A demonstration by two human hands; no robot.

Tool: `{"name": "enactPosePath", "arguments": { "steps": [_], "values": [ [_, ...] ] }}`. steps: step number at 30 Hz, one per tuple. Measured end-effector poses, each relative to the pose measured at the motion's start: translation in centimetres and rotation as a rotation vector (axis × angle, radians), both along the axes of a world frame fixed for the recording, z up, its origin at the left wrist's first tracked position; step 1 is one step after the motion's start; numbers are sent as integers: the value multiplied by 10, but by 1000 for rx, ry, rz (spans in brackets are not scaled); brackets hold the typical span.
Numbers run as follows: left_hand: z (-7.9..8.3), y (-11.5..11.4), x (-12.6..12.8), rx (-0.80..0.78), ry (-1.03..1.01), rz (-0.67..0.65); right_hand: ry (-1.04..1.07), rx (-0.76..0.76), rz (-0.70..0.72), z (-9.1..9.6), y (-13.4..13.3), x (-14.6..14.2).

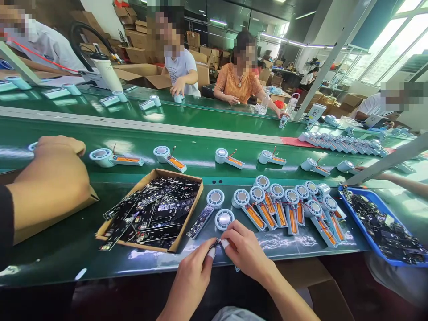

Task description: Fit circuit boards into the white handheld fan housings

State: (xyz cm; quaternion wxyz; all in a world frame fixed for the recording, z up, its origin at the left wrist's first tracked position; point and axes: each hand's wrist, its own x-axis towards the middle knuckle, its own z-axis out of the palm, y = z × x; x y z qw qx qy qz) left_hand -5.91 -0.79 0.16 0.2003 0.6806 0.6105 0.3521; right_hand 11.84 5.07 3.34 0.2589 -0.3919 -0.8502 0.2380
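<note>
L hand (192, 273) had a small dark circuit board (215, 244) pinched at thumb and fingertips; R hand's (245, 247) fingertips were closed in at the board's end, tho couldn't tell if they gripped the board itself or a wire. Board was btwn both hands, nr the counter's (113, 263) front edge, just below the round head of a pale-blue unit (224, 219).

Main risk, IMO: a slip. Hold was fingertips only, w/ white covers on some tips, and so close to the edge a dropped board could've gone to the floor. Pressing too hard or at an angle might've bent it or strained a joint.

Cardboard tray (185, 227) beside L hand was another: boards heaped loose, some jutting past the rim, so a sleeve or wrist brush could've knocked a few off. On the R, units w/ orange strips (276, 205) lay crowded, thin red wires loose among them; pulling one out carelessly could've snagged a wire or shifted its neighbours.
</note>
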Motion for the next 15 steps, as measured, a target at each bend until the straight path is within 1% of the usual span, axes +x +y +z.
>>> {"name": "enactPosePath", "arguments": {
  "steps": [5, 9, 12, 15],
  "values": [
    [9, -1, 6, -57, -157, 36, -43, 16, -9, 3, 1, -2],
    [10, -3, 12, -113, -264, 95, -101, 116, -17, 3, 0, -2],
    [7, -3, 14, -113, -271, 119, -154, 185, -13, 2, -2, -2],
    [3, -2, 13, -73, -233, 128, -192, 233, -6, 4, -3, -2]
  ]
}}
